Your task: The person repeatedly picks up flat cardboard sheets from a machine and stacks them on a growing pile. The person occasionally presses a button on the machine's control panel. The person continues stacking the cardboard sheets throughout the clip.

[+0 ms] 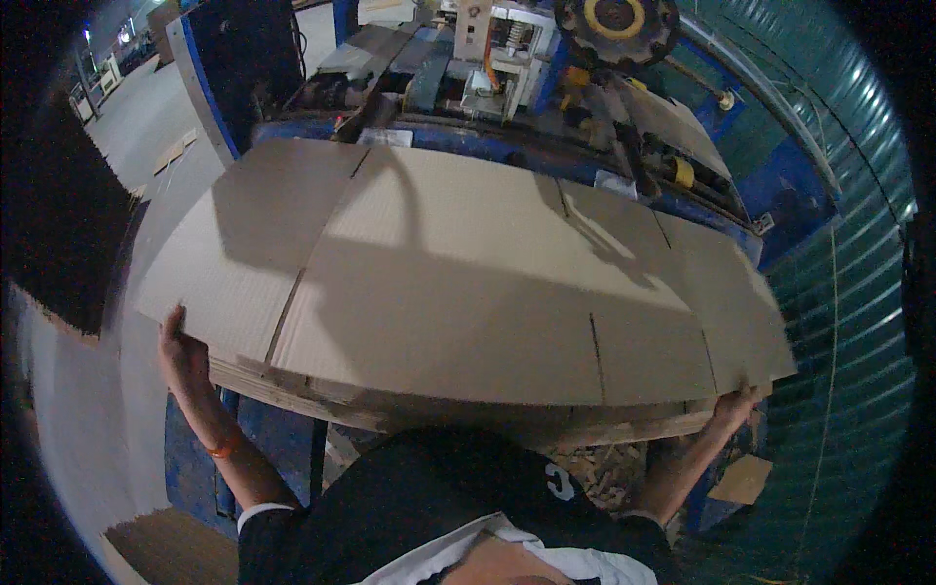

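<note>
A large flat sheet of brown corrugated cardboard [458, 283], cut with slots and creases, lies in front of me on top of a stack of similar sheets [390, 409]. My left hand [182, 353] grips the near left corner of the sheet, fingers curled over its edge. At the near right corner my right hand [736, 402] holds the edge from beneath. An orange band sits on my left wrist. My shadow falls across the sheet.
Behind the sheet stands a blue machine [507, 88] with a yellow-and-black toothed wheel [616, 24]. A green corrugated metal wall [848, 253] runs along the right. Grey concrete floor [146, 117] and a dark cardboard stack [58, 224] lie to the left. Scraps litter the floor below.
</note>
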A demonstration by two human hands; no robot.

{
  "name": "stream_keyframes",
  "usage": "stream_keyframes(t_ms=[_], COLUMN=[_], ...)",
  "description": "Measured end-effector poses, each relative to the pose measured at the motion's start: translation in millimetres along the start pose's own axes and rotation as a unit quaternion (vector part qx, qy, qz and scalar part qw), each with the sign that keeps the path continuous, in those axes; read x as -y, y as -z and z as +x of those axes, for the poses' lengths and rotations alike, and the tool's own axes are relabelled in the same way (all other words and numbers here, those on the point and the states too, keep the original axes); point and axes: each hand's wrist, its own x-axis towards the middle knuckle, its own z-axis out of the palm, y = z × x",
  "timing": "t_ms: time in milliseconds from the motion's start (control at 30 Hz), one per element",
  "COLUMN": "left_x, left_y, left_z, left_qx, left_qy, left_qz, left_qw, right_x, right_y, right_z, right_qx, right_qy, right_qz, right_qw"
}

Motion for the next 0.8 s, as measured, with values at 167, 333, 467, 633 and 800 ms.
stream_keyframes(t_ms=[167,333,467,633,800], left_x=[-6.7,12.1,21.0,40.9,53.4], left_y=[-22.4,-65.5,-115.1,-147.2,-149.0], left_z=[-50.9,-120.5,-147.4,-163.7,-149.2], left_qx=[0.111,0.190,0.525,0.613,0.603], left_qy=[-0.044,-0.066,-0.225,-0.326,-0.352], left_qz=[0.079,0.381,0.470,0.546,0.543], left_qw=[0.990,0.903,0.673,0.469,0.466], right_x=[76.6,56.0,40.6,41.0,26.9], right_y=[-30.8,-43.8,-61.9,-78.0,-96.5], right_z=[-99.4,-191.8,-208.3,-190.2,-164.0], right_qx=[0.044,0.278,0.435,0.520,0.568], right_qy=[0.110,0.339,0.325,0.271,0.253], right_qz=[-0.215,-0.336,-0.374,-0.371,-0.404], right_qw=[0.969,0.834,0.752,0.720,0.671])
